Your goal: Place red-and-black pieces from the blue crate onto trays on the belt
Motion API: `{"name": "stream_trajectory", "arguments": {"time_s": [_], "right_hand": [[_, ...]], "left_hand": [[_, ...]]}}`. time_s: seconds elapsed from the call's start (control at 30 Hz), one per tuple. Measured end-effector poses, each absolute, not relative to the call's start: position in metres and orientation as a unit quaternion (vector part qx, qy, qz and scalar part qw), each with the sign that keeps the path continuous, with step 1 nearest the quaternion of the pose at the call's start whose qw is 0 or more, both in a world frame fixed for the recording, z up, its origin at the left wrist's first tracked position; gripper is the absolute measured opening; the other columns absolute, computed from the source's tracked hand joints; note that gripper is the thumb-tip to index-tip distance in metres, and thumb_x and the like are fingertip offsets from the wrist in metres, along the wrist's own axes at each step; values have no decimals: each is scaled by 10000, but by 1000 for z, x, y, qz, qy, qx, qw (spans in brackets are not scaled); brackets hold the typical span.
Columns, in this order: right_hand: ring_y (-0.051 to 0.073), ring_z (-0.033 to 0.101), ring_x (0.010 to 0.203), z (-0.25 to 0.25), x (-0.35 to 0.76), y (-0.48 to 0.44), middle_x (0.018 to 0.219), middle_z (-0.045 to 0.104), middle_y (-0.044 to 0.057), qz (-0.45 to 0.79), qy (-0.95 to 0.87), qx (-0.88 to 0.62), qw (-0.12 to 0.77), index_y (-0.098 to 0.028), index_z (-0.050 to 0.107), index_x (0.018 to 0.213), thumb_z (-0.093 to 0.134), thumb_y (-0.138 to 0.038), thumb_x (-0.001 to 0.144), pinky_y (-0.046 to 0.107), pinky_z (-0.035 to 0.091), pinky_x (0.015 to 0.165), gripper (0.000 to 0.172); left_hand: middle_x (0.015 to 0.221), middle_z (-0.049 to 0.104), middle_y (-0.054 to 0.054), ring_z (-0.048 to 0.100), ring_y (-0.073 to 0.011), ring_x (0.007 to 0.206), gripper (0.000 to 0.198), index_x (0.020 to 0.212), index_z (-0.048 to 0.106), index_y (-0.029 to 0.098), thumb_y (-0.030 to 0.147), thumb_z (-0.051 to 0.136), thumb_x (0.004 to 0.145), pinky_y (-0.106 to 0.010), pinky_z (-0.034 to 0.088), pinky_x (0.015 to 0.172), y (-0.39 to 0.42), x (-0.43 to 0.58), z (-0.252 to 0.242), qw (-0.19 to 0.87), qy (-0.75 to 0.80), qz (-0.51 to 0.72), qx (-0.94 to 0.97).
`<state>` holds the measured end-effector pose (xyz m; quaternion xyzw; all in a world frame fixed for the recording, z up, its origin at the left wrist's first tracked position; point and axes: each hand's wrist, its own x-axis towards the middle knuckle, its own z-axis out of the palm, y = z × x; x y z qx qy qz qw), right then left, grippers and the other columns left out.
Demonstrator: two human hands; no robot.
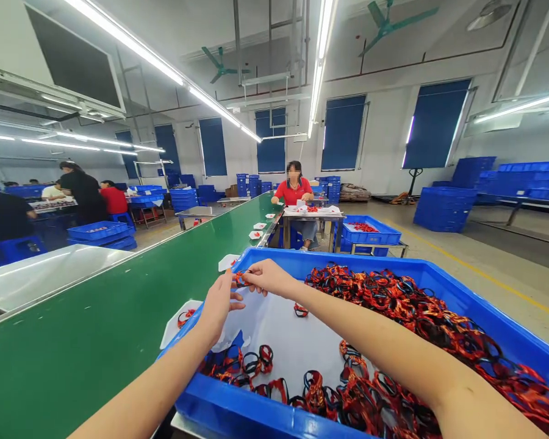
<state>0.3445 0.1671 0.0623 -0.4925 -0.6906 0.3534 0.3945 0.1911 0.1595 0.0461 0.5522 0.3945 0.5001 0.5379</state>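
Note:
Over the far left corner of a large blue bin (366,259), both my hands meet at a small red-and-black loop-shaped piece (240,280). My right hand (269,277) pinches it from the right between thumb and fingers. My left hand (218,306) has its thumb and index finger at the piece's left side, its other fingers loosely apart. Many similar pieces (393,305) are heaped in the bin's right side, with more (315,390) along its near edge. A white sheet (277,332) lines the bin floor, and one loop (301,310) lies on it below my right wrist.
A green conveyor belt (119,305) runs along the left. White trays (174,323) with red pieces stand on it beside the bin and farther along. A person in red (294,192) sits at a table ahead, near another blue bin (370,238). Others work at far left.

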Motion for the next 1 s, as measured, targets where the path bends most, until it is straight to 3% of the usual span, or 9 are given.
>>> {"name": "stream_trajectory", "arguments": {"time_s": [0.17,0.33,0.5,0.7,0.83,1.0], "right_hand": [[49,466,393,57,359,172,545,575,-15,367,-665,-522,388,-136,587,652,603,-415,804,162,373,357,318],[38,425,388,49,363,172,522,556,-26,471,-606,-523,370,-133,591,645,655,-393,773,155,327,357,297],[17,375,383,47,364,169,523,541,-36,609,-492,-505,364,-122,602,721,636,-305,801,119,283,354,202],[24,402,395,53,368,170,547,555,-22,621,-494,-492,359,-115,631,805,574,-363,848,117,304,364,258],[42,450,417,53,371,172,605,595,2,598,-511,-501,361,-140,646,899,513,-462,866,135,333,379,349],[46,446,436,56,370,169,634,581,5,553,-543,-526,352,-144,667,864,504,-495,860,149,333,384,387]], "left_hand": [[1012,590,-103,588,-167,769,469,1077,570,154,484,601,746,-313,532,641,155,196,49,525,380,446,617],[1201,583,-78,573,-209,1003,506,1170,585,232,273,695,678,-290,492,786,156,195,46,406,331,451,723],[1064,667,-67,615,-211,926,328,1042,667,215,241,642,715,-321,488,814,160,194,45,377,333,435,747],[954,688,-74,631,-214,857,319,967,675,186,341,699,688,-331,484,804,161,189,50,425,375,423,707],[921,667,-84,623,-193,850,362,912,631,154,449,679,709,-324,499,800,165,190,45,548,376,411,625],[859,622,-49,609,-136,783,278,868,595,151,418,613,793,-285,518,773,169,189,42,653,368,392,534]]}}
